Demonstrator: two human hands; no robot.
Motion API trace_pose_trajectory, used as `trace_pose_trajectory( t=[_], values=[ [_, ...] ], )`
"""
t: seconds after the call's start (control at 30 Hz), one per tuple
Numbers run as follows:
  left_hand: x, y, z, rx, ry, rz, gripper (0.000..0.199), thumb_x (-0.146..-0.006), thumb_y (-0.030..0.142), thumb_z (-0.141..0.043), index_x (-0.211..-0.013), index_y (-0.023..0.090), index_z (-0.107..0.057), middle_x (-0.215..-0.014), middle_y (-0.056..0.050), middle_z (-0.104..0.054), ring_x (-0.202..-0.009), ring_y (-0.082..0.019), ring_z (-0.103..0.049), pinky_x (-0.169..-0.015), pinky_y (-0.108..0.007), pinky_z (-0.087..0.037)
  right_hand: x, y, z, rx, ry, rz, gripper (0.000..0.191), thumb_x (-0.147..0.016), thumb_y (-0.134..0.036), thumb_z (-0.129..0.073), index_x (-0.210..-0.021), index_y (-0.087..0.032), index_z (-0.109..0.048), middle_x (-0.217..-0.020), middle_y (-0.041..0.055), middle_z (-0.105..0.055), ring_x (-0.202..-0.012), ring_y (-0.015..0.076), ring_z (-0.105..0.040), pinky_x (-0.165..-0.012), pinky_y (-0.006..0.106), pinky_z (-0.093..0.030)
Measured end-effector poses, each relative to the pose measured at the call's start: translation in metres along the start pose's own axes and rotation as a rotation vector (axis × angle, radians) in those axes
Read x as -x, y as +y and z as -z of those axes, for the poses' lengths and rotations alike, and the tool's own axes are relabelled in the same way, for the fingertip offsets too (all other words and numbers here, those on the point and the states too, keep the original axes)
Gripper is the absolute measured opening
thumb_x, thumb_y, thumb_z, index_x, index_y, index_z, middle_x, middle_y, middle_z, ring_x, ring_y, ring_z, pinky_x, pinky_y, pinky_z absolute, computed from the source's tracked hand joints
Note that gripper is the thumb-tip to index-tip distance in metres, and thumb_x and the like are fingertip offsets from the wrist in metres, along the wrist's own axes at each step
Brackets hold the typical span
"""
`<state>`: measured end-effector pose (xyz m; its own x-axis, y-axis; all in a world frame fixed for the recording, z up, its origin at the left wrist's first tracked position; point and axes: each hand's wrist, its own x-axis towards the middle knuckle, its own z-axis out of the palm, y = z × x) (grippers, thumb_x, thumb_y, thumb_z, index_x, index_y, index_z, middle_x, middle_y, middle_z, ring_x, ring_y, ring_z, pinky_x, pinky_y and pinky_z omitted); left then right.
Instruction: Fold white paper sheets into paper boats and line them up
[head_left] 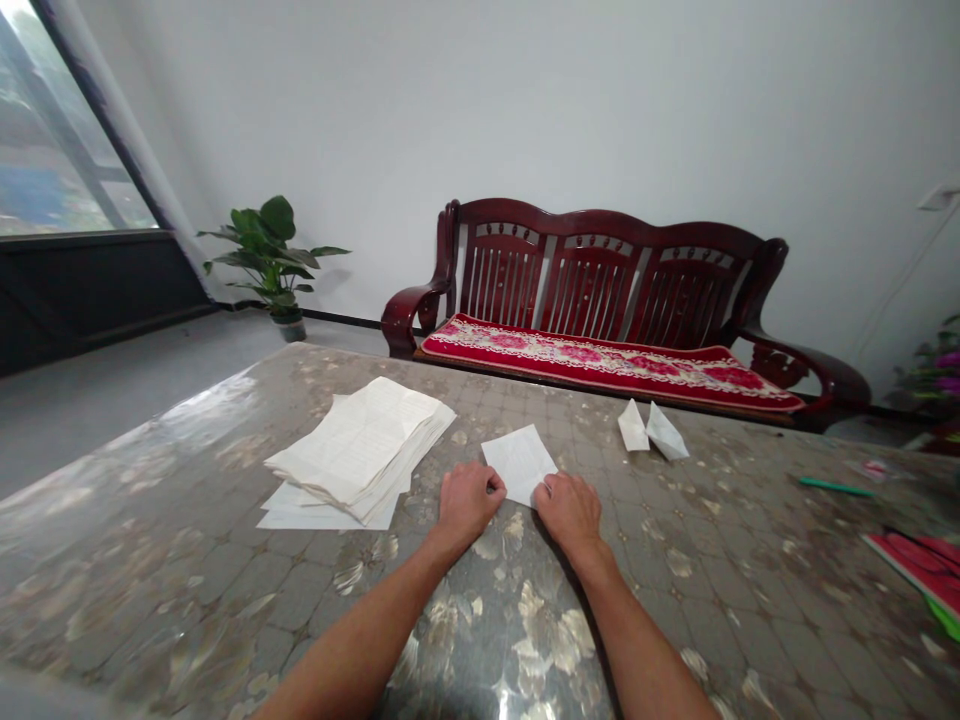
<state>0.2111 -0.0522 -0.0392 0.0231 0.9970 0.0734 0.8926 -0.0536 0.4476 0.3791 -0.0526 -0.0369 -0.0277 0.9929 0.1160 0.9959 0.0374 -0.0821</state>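
A small squarish sheet of white paper [519,462] lies turned at an angle on the patterned table, between my hands. My left hand [471,495] is closed at its lower left side, thumb and forefinger pinched at the edge. At the right corner my right hand [570,508] has its fingers curled and pressed together on the paper. To the left rests a stack of printed sheets [360,445], uneven at its edges. Two folded paper boats [666,433] stand farther back on the right.
A green pen [835,487] lies on the right of the table [675,620]. Near the right edge are a red book [919,565] and dark-framed glasses [926,550]. Behind the table stand a wooden bench [589,270] with a red cushion and a potted plant [277,255].
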Motion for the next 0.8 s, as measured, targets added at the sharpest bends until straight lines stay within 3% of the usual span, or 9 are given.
trace_pose_trajectory(
  t=[0.8],
  values=[
    [0.0009,-0.0020,-0.0056,-0.024,0.052,-0.018,0.017,-0.082,0.028,-0.056,-0.077,0.021,-0.072,-0.089,-0.006,-0.070,-0.091,-0.025,-0.059,-0.083,-0.034,-0.038,-0.0012,0.0029,-0.0079,-0.006,0.052,0.003,0.031,-0.092,-0.028,-0.043,-0.083,-0.019,-0.072,-0.093,0.0102,-0.071,-0.088,0.0221,-0.063,-0.076,0.032,-0.040]
  ],
)
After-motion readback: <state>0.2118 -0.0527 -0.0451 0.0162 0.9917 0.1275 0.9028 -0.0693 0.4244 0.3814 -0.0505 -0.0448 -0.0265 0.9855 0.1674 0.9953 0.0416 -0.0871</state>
